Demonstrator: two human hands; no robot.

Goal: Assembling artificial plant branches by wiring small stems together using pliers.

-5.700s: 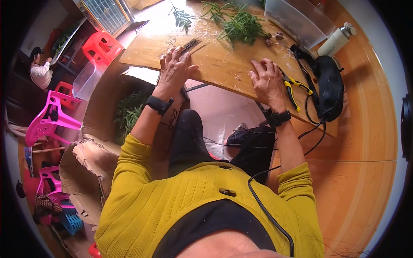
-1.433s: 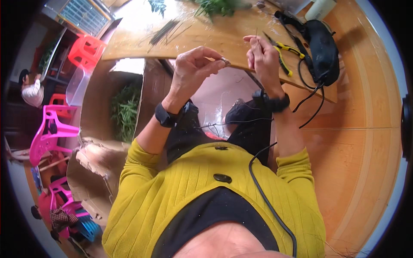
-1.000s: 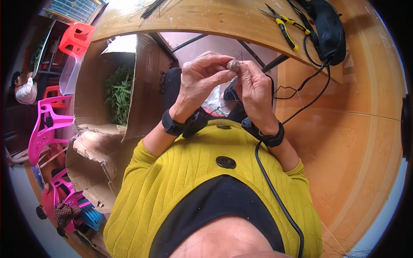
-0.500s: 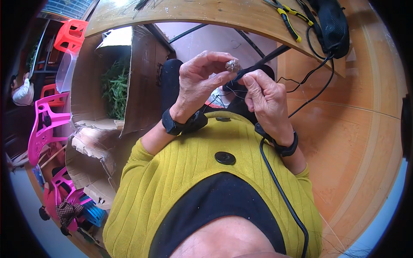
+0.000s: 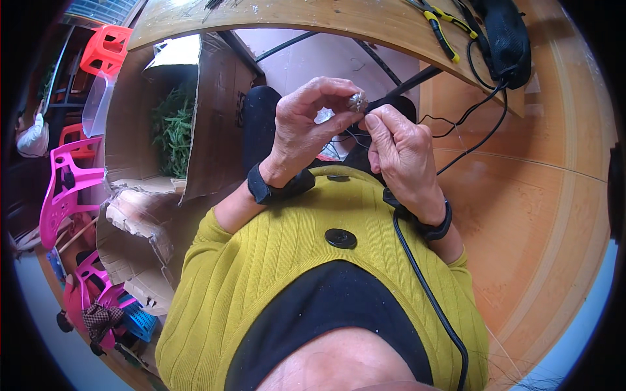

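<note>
Above my lap, my left hand [image 5: 306, 127] is closed, with a small silvery-brown bumpy ball [image 5: 357, 102] between thumb and fingertips. My right hand [image 5: 407, 146] sits just to its right, thumb pressed on the curled fingers in a pinch. Whatever lies in that pinch is too small or hidden to make out. The fingertips of both hands almost meet beside the ball. Thin dark strands [image 5: 354, 135] show below and between the hands; I cannot tell whether either hand holds them.
A wooden table [image 5: 313, 16] spans the far side, bearing yellow-black pliers [image 5: 441, 36] and a black mesh pouch [image 5: 505, 49] with cables. At left stands an open cardboard box [image 5: 140, 124] with green artificial-looking sprigs [image 5: 173, 130]. Pink chairs [image 5: 68, 189] and other people are farther left. A black cable [image 5: 427, 287] crosses my front.
The ball has turned slightly in my left fingers and shifted a little to the right. My right hand has edged closer to it, still pinching.
</note>
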